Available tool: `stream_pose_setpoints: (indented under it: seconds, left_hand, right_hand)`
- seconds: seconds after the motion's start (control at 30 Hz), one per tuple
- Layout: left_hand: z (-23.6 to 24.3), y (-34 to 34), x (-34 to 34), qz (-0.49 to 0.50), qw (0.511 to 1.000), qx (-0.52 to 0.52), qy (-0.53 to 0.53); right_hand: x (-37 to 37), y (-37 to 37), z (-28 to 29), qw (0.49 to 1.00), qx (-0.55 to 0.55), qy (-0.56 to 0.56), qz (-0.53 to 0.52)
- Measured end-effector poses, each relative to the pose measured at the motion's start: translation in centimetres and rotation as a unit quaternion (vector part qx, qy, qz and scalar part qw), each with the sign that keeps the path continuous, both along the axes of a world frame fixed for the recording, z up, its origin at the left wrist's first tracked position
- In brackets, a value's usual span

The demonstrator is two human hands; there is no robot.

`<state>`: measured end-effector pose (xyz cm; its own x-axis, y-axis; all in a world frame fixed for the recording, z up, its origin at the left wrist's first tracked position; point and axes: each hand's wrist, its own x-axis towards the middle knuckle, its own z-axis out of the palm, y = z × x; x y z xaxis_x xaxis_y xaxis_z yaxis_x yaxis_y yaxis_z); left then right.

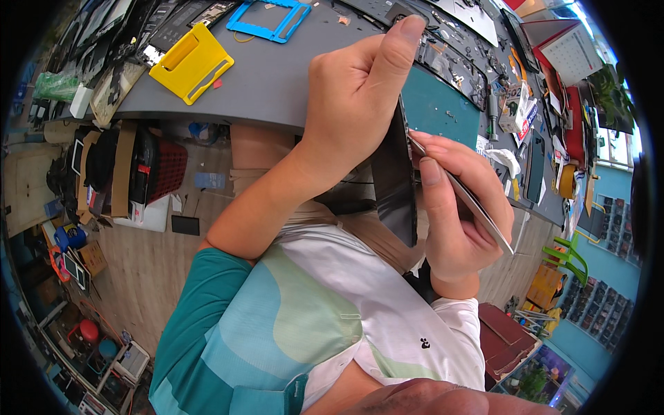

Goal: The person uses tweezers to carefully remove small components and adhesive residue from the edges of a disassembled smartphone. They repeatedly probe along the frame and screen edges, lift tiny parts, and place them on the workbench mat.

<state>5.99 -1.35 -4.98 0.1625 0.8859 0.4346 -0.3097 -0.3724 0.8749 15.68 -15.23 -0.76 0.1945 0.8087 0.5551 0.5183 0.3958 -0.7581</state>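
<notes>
Room: I see a cluttered repair shop, grey worktable (277,83) at the far side, wood floor below.
Near ground: my own teal-and-white shirt (290,325) fills the lower middle of the view.
Left hand (353,104): closed in a firm grip on the top of a dark flat device (395,187), thumb stretched up along its far edge, fingers curled around its left face.
Device position: held up in the air between both hands, edge-on to me, well short of the table.
Right hand (449,207): closed on a thin flat metal pry blade (477,204), thumb pressing it from above.
Key relation: the device's long axis runs near to far, nearly upright in view; the blade comes at it from the right, tip touching the device's right edge just under the left thumb. The right hand is the nearer one.
Right of table: green cutting mat (443,107) with small dark parts.
Far left: yellow plastic holder (191,63) on the table.
Far middle: blue frame (270,19) at the table's far edge.
</notes>
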Motion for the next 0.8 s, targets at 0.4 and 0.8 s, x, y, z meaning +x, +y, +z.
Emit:
stream_pose_setpoints:
  seconds: [0.4, 0.8]
  left_hand:
    - [0.08, -0.01, 0.04, 0.006, 1.000, 0.005, 0.008]
    - [0.30, -0.26, -0.17, -0.012, 0.999, -0.030, 0.025]
  right_hand:
    - [-0.03, 0.01, 0.01, 1.000, -0.002, 0.006, -0.003]
    - [0.19, 0.27, 0.16, 0.998, 0.032, -0.053, -0.003]
